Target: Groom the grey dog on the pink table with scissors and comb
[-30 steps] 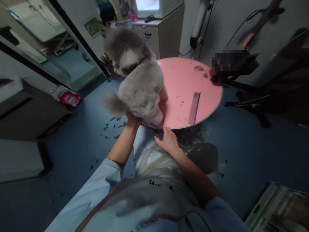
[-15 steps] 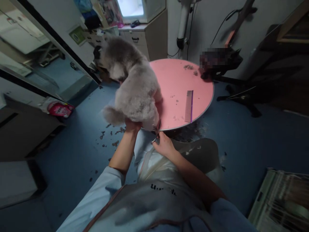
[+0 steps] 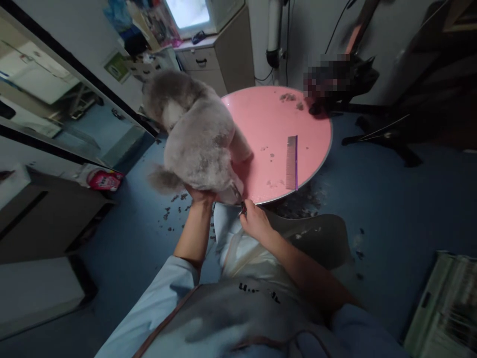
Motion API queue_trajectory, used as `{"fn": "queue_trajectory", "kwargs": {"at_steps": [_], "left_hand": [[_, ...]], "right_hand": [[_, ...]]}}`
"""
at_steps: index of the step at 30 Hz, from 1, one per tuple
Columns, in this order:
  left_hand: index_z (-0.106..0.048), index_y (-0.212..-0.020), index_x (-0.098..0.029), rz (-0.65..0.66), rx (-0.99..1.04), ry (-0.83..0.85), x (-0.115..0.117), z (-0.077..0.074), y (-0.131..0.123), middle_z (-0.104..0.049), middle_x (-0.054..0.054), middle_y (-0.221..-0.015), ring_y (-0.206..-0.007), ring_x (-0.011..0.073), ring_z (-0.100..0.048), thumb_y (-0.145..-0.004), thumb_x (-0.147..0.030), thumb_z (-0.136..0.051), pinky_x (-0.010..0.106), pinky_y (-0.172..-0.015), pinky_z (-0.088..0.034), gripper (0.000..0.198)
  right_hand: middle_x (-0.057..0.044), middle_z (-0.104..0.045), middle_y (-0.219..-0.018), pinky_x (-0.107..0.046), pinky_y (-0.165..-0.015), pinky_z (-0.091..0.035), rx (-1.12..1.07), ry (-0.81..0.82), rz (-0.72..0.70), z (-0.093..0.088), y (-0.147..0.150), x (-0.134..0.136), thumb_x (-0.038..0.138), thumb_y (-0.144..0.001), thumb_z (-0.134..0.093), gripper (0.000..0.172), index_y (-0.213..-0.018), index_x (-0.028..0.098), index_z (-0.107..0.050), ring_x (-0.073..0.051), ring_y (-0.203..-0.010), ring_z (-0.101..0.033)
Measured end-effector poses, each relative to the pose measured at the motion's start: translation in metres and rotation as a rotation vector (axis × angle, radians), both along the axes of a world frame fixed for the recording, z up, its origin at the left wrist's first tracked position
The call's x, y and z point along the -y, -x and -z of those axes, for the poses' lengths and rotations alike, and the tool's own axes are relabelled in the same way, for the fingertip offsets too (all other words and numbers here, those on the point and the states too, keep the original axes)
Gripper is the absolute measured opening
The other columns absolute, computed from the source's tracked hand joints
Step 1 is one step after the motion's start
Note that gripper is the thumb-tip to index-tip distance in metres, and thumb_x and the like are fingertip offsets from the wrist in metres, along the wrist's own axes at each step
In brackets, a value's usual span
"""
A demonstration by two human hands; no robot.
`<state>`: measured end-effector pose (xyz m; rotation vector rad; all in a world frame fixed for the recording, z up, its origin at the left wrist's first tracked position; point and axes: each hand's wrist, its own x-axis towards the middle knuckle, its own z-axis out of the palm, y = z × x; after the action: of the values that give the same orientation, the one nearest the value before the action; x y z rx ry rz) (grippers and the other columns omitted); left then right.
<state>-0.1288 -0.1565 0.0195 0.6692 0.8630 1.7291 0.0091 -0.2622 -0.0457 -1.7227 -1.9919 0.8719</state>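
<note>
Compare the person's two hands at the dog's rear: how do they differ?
The left hand is pressed up under the grey dog at its hindquarters, partly buried in fur; the right hand sits lower, clear of the fur, at the pink table edge. The left holds the dog itself; the right grips small scissors pointed at a hind leg. Both reach from light blue sleeves.

Blue floor (image 3: 391, 199), grey cabinet (image 3: 219, 64)

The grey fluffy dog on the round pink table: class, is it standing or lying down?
Standing. The grey fluffy dog is up on its legs at the round pink table's near edge, body raised off the top, left hand under its rear.
</note>
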Motion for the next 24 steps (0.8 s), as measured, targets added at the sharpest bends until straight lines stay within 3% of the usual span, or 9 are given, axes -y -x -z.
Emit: {"fn": "queue_trajectory", "kwargs": {"at_steps": [4, 9, 13, 18, 22, 24], "left_hand": [[-0.057, -0.119, -0.021, -0.033, 0.029, 0.074, -0.001, 0.002, 0.004, -0.066, 0.012, -0.107, -0.123, 0.0283, -0.052, -0.069, -0.09, -0.024, 0.042, -0.098, -0.047, 0.092], [-0.061, -0.111, -0.022, 0.002, -0.02, 0.088, -0.002, 0.006, 0.009, -0.065, 0.012, -0.11, -0.124, 0.0307, -0.049, -0.065, -0.091, -0.025, 0.046, -0.098, -0.045, 0.09], [-0.063, -0.101, -0.021, -0.007, -0.071, 0.095, -0.004, 0.004, 0.007, -0.065, 0.013, -0.107, -0.124, 0.0311, -0.048, -0.063, -0.091, -0.027, 0.046, -0.1, -0.042, 0.088], [-0.063, -0.092, -0.02, -0.013, -0.122, 0.086, -0.005, 0.002, 0.002, -0.065, 0.012, -0.103, -0.124, 0.0295, -0.048, -0.061, -0.091, -0.026, 0.044, -0.103, -0.041, 0.085], [-0.064, -0.093, -0.02, -0.004, -0.082, 0.105, -0.005, 0.001, -0.001, -0.065, 0.013, -0.103, -0.123, 0.0305, -0.049, -0.058, -0.091, -0.03, 0.045, -0.101, -0.043, 0.086], [-0.064, -0.095, -0.021, -0.015, -0.063, 0.14, -0.006, 0.0, -0.003, -0.066, 0.013, -0.103, -0.123, 0.0305, -0.049, -0.057, -0.09, -0.033, 0.045, -0.101, -0.044, 0.085]], "right_hand": [[-0.012, -0.065, -0.11, -0.031, -0.078, -0.044, -0.087, 0.005, -0.031, -0.001, 0.0, 0.003, 0.039, -0.083, -0.06, 0.04, -0.113, 0.016, -0.048, -0.026, -0.098, -0.064], [-0.011, -0.068, -0.099, -0.029, -0.075, -0.043, -0.084, 0.058, -0.028, 0.0, 0.004, 0.001, 0.019, -0.088, -0.047, 0.024, -0.112, 0.015, -0.048, -0.022, -0.089, -0.065], [-0.012, -0.065, -0.11, -0.031, -0.079, -0.044, -0.133, -0.012, -0.043, -0.005, 0.007, 0.0, 0.035, -0.083, -0.06, 0.038, -0.114, 0.017, -0.047, -0.025, -0.1, -0.063], [-0.011, -0.067, -0.099, -0.031, -0.077, -0.044, -0.036, 0.059, -0.028, -0.015, 0.005, -0.002, 0.019, -0.089, -0.045, 0.021, -0.11, 0.016, -0.049, -0.023, -0.091, -0.065], [-0.013, -0.064, -0.111, -0.034, -0.083, -0.045, -0.029, -0.047, -0.037, -0.022, 0.0, -0.005, 0.035, -0.084, -0.058, 0.035, -0.113, 0.017, -0.049, -0.027, -0.101, -0.062], [-0.013, -0.064, -0.112, -0.033, -0.084, -0.045, 0.0, -0.06, -0.032, -0.026, -0.002, -0.007, 0.028, -0.087, -0.054, 0.031, -0.115, 0.016, -0.049, -0.026, -0.102, -0.062]]}}
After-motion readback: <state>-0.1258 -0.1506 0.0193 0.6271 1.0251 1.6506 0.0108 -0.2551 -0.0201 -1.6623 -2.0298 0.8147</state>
